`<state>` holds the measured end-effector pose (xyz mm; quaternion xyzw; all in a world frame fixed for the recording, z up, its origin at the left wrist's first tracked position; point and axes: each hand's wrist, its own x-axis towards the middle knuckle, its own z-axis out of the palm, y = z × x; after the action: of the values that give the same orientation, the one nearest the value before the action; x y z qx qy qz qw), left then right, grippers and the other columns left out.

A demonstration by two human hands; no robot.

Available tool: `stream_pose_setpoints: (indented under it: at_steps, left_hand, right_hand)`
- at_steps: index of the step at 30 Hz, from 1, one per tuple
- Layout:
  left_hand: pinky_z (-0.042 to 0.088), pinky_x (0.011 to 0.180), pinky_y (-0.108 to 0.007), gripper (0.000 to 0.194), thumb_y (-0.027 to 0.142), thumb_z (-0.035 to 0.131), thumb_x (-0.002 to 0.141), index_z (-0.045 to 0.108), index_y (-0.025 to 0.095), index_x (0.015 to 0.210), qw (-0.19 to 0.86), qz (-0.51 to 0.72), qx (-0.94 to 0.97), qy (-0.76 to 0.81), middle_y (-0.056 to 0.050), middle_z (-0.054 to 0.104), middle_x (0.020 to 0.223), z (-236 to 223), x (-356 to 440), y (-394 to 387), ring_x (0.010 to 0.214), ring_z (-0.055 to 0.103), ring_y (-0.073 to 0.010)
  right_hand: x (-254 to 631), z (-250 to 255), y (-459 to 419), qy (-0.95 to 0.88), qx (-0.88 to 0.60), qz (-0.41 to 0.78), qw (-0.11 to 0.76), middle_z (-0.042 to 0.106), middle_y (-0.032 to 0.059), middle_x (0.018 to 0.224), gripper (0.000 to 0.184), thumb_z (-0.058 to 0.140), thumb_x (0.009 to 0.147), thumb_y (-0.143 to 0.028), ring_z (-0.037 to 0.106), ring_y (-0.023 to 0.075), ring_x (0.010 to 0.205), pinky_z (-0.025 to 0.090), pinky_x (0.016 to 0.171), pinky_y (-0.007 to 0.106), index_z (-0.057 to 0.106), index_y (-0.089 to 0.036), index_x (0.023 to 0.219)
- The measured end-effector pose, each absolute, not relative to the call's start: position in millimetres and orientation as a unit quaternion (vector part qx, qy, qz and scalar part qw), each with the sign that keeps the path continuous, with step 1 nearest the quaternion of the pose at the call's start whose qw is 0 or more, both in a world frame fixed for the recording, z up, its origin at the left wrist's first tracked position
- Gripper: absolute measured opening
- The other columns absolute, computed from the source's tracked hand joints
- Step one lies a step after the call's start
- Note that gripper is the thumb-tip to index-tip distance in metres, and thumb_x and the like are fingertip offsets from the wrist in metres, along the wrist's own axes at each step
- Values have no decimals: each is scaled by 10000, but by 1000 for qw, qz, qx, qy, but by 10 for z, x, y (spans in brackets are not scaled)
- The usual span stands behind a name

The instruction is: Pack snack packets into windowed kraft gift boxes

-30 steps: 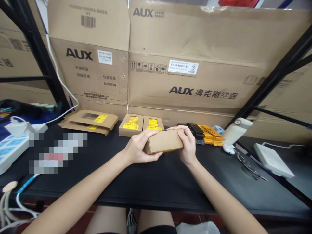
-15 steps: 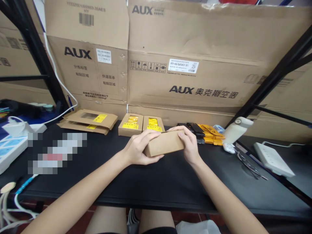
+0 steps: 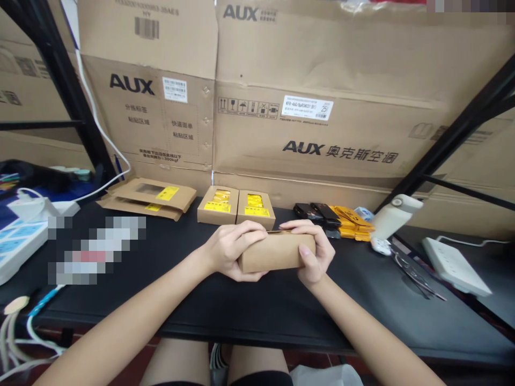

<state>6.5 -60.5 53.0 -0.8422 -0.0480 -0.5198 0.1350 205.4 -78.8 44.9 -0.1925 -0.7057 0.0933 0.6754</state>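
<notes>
Between my hands is a brown cardboard box, held above the black table with a long plain side facing me. My left hand grips its left end, fingers over the top and thumb side below. Around the right end wraps my right hand, its thumb pressed on the near side. The box's far side and what it holds are hidden. Just behind it stand two window boxes, a left box and a right box, with yellow packets showing and yellow labels on them.
Flattened cartons lie at the back left. Black packets and orange packets are piled right of the boxes. A white bottle, glasses and a white power strip lie further right. Large cardboard sheets wall the back.
The box in my hands has come slightly lower and nearer, and its long side is now more level. Both hands keep their hold, with the right thumb lower on the side.
</notes>
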Motion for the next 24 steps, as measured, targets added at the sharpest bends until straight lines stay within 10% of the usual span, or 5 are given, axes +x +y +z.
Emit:
stream_pose_setpoints:
  at_steps: [24]
  left_hand:
    - [572,728,-302,638,311,692,675,505,190,1273,79,-527,-837,-126,-117,620,1092,544,68,-642,941,652,-212]
  right_hand:
    - [1985,580,-790,-588,-265,335,687,680,23,880,103,549,795,-192,618,193,896,441,863,346,650,-214,790]
